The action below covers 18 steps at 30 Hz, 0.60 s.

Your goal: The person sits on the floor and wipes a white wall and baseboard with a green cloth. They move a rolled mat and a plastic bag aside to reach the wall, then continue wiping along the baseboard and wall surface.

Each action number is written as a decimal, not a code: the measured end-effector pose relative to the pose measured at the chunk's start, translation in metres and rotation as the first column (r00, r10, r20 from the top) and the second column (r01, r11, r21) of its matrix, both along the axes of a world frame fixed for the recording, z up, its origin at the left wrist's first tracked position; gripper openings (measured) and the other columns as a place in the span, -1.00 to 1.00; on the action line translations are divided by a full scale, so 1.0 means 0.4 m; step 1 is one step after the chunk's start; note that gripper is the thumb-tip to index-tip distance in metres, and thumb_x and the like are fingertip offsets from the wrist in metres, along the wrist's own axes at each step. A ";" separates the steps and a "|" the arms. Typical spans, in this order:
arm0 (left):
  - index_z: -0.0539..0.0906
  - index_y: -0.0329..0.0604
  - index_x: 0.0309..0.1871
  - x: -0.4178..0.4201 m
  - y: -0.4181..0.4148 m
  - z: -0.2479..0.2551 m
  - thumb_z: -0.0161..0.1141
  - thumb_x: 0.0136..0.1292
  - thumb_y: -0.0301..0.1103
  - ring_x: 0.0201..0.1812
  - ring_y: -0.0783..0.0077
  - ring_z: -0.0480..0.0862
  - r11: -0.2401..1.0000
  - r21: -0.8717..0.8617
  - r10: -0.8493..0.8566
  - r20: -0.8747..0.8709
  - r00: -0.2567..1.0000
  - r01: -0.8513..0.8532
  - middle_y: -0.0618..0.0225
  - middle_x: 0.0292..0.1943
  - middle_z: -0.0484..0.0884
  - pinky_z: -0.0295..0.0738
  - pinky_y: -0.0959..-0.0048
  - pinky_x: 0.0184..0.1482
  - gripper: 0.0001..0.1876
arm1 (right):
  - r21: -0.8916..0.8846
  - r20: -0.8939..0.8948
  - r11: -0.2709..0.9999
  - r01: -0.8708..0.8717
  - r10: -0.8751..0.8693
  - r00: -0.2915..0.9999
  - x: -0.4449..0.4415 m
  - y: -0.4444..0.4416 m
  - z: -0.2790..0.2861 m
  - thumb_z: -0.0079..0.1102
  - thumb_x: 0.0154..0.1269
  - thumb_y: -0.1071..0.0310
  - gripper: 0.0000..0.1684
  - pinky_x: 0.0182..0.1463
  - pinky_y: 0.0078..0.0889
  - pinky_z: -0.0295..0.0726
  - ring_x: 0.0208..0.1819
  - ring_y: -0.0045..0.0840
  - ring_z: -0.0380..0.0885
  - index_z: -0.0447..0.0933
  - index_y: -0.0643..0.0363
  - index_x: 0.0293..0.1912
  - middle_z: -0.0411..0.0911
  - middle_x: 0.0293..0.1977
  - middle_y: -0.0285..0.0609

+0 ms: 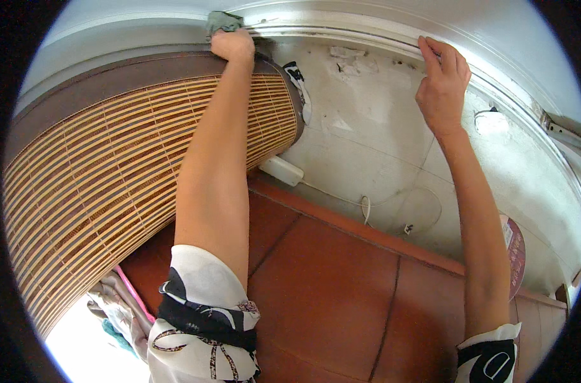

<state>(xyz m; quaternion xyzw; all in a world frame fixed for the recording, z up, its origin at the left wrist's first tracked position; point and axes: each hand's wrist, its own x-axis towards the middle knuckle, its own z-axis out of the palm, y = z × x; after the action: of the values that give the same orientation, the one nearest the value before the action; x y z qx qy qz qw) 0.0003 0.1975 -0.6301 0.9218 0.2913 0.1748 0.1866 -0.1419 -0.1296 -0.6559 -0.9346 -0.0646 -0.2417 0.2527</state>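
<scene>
My left hand (233, 45) is at the top, closed around a crumpled grey-green cloth (223, 21). The cloth rests against a long white ledge or frame (328, 29) with a thin dark line along it. Farther right along the same ledge is my right hand (444, 84), its thumb and index fingertips close together at the edge. Whether those fingers pinch something is unclear. Below my left forearm lies a curved bamboo slat mat (103, 139) with a brown fabric border. Dirt marks and flaking patches show on the pale tiled surface (376, 110) between my hands.
A reddish-brown panelled surface (328, 287) spreads below. A white power strip (281, 170) juts from under the mat, near a loosely looped white cord (365, 206). At the right are a round purple fan-like object (516, 258) and a metal bracket (565, 130). Fabric (120, 306) lies lower left.
</scene>
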 end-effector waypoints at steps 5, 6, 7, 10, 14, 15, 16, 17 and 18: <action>0.56 -0.47 -0.38 -0.063 -0.071 -0.046 0.31 -0.16 -0.52 -0.13 -0.06 0.52 0.917 0.330 -0.266 0.085 0.960 0.225 -0.07 -0.25 0.56 0.43 0.19 0.02 -0.76 | 0.046 -0.014 0.998 0.054 -0.053 0.998 -0.006 0.038 0.010 0.08 -0.10 0.62 -0.43 0.20 -0.17 0.23 0.09 -0.29 0.30 0.48 0.21 0.04 0.39 -0.02 -0.24; 0.56 -0.46 -0.36 -0.072 -0.105 -0.042 0.31 -0.16 -0.51 -0.10 -0.05 0.50 0.936 0.277 -0.243 0.057 0.968 0.219 -0.06 -0.23 0.56 0.40 0.19 0.04 -0.74 | 0.048 -0.014 0.998 0.050 -0.049 0.999 -0.008 0.032 0.015 0.08 -0.10 0.62 -0.43 0.20 -0.17 0.23 0.09 -0.29 0.29 0.47 0.21 0.04 0.39 -0.02 -0.23; 0.56 -0.45 -0.34 -0.084 -0.137 -0.035 0.32 -0.16 -0.51 -0.07 -0.04 0.47 0.951 0.227 -0.222 0.030 0.975 0.209 -0.05 -0.20 0.56 0.38 0.20 0.07 -0.72 | 0.054 -0.010 0.997 0.046 -0.045 0.999 -0.007 0.028 0.019 0.08 -0.09 0.62 -0.43 0.21 -0.16 0.23 0.09 -0.28 0.29 0.47 0.22 0.04 0.39 -0.01 -0.23; 0.53 -0.43 -0.28 -0.123 -0.210 -0.008 0.29 -0.11 -0.52 -0.04 -0.06 0.44 0.923 0.214 -0.328 0.000 0.945 0.320 -0.02 -0.17 0.54 0.33 0.19 0.09 -0.72 | 0.034 -0.011 0.999 0.032 -0.032 0.999 -0.010 0.006 0.021 0.07 -0.08 0.64 -0.43 0.22 -0.16 0.22 0.10 -0.27 0.28 0.47 0.22 0.04 0.38 0.01 -0.21; 0.50 -0.43 -0.20 -0.195 -0.295 0.008 0.26 -0.11 -0.57 -0.04 -0.07 0.44 0.865 0.191 -0.460 -0.063 0.885 0.463 -0.04 -0.13 0.52 0.32 0.15 0.09 -0.67 | 0.071 -0.079 0.997 -0.037 0.042 0.996 -0.012 -0.014 0.024 0.06 -0.08 0.68 -0.39 0.25 -0.16 0.21 0.12 -0.26 0.28 0.46 0.19 0.07 0.37 0.04 -0.21; 0.50 -0.42 -0.19 -0.199 -0.301 0.010 0.26 -0.12 -0.58 -0.02 -0.07 0.43 0.857 0.169 -0.481 -0.071 0.874 0.486 -0.05 -0.12 0.51 0.32 0.14 0.09 -0.65 | 0.067 -0.097 0.996 -0.059 0.066 0.993 -0.013 -0.020 0.029 0.07 -0.09 0.68 -0.38 0.25 -0.17 0.21 0.13 -0.25 0.27 0.45 0.19 0.08 0.36 0.05 -0.20; 0.50 -0.42 -0.18 -0.201 -0.299 0.013 0.27 -0.13 -0.58 -0.01 -0.07 0.43 0.848 0.147 -0.502 -0.079 0.861 0.509 -0.05 -0.11 0.51 0.31 0.14 0.10 -0.64 | 0.064 -0.116 0.995 -0.082 0.089 0.989 -0.014 -0.024 0.034 0.07 -0.09 0.68 -0.37 0.26 -0.17 0.21 0.14 -0.25 0.27 0.45 0.20 0.08 0.36 0.06 -0.20; 0.49 -0.41 -0.17 -0.202 -0.293 0.018 0.27 -0.14 -0.59 0.00 -0.06 0.43 0.838 0.125 -0.524 -0.088 0.847 0.531 -0.05 -0.10 0.51 0.31 0.13 0.10 -0.63 | 0.061 -0.135 0.993 -0.104 0.111 0.985 -0.013 -0.027 0.040 0.08 -0.10 0.68 -0.36 0.26 -0.17 0.21 0.15 -0.25 0.27 0.44 0.20 0.09 0.35 0.07 -0.20; 0.49 -0.40 -0.17 -0.206 -0.269 0.025 0.27 -0.12 -0.56 0.04 -0.08 0.42 0.796 0.161 -0.573 -0.107 0.812 0.583 -0.04 -0.08 0.51 0.33 0.15 0.09 -0.64 | 0.007 -0.129 0.992 -0.124 0.124 0.984 -0.012 -0.033 0.043 0.10 -0.11 0.68 -0.34 0.27 -0.18 0.21 0.17 -0.25 0.26 0.42 0.20 0.10 0.32 0.09 -0.18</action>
<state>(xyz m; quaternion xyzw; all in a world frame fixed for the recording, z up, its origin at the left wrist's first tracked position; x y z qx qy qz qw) -0.0819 0.0898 -0.6203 0.9842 -0.0168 0.1115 0.1362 -0.1466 -0.1427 -0.6388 -0.9427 -0.1061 -0.1645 0.2702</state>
